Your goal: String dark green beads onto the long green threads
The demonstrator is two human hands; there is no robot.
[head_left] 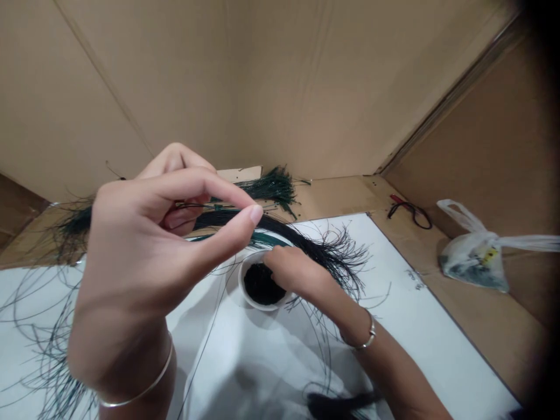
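Well, big brown walls (271, 81) stand round the white desk (420, 326). Long black strands (301, 236) lie near its far edge; they might catch on the right arm (394, 364) and get tangled. A see-through bag (472, 262) sits past the right edge. The left hand (131, 245) makes a narrow pinch; whether it holds anything, I cannot tell. The right hand (293, 269) dips into a round white bowl (262, 307) near the far edge's middle; I cannot tell what it holds. A bump could tip the bowl and spill its tiny black bits (260, 286).
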